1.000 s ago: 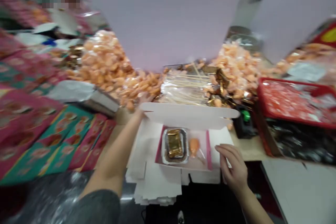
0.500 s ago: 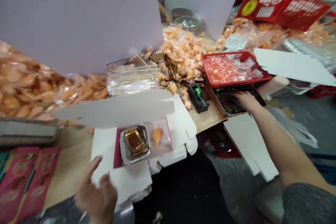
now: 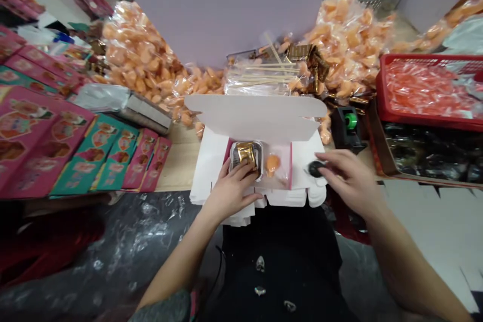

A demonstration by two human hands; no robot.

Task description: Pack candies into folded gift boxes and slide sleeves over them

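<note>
An open white carton (image 3: 256, 115) with a pink inside lies on a stack of flat white cartons (image 3: 206, 173) in front of me. Inside it sit a foil tray with gold-wrapped pieces (image 3: 247, 153) and an orange sweet in clear wrap (image 3: 272, 163). My left hand (image 3: 230, 191) rests on the carton's near edge, fingers stretched flat against the foil tray. My right hand (image 3: 349, 178) hovers at the carton's right side, fingertips pinched on a small dark packet (image 3: 315, 168).
Heaps of bagged orange snacks (image 3: 143, 60) and a bag of wooden skewers (image 3: 260, 78) lie behind the carton. A tape dispenser (image 3: 349, 126), a red basket (image 3: 430, 90) and a tray of dark packets (image 3: 426, 153) stand right. Pink and green boxes (image 3: 56, 146) lie left.
My right hand has come back from the tray of dark packets to the carton with a dark packet. My left hand has moved up onto the foil tray. The view swung back left.
</note>
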